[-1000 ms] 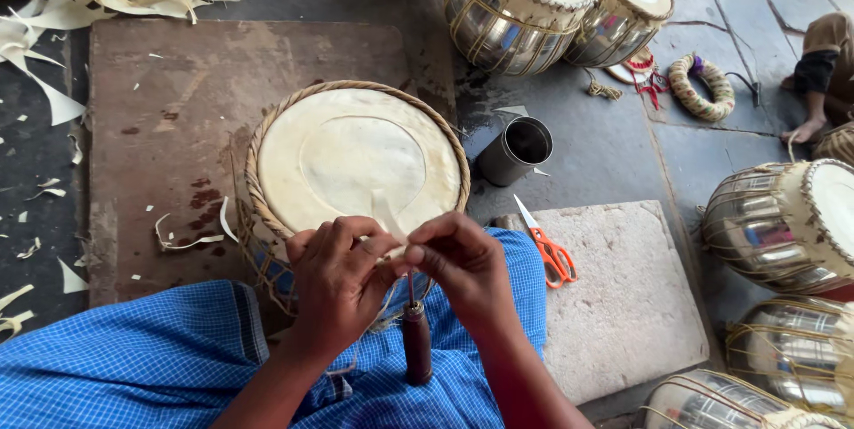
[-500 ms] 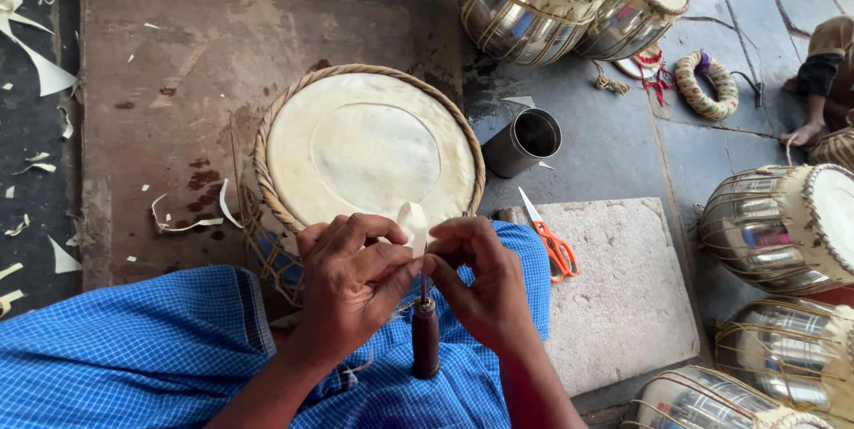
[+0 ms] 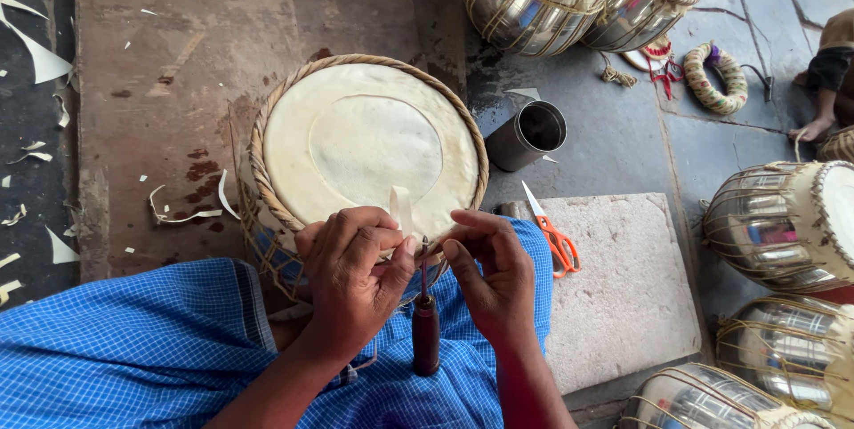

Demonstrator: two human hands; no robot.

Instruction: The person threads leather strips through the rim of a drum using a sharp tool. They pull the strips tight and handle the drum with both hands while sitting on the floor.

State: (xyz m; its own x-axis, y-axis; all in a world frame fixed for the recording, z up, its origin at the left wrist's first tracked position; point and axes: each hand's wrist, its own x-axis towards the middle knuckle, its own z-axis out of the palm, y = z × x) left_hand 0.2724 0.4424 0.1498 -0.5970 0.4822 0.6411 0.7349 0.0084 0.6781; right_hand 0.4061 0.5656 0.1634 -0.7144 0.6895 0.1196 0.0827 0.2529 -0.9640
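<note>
A round drum with a pale skin head and woven rim sits against the person's blue-checked lap; the left hand pinches a pale strip at its near rim, and the right hand, fingers loosely curled, touches an awl. Since half a second ago, the hands have parted slightly and the strip stands upright. The awl's tip is hidden between the hands; orange scissors lie nearby.
</note>
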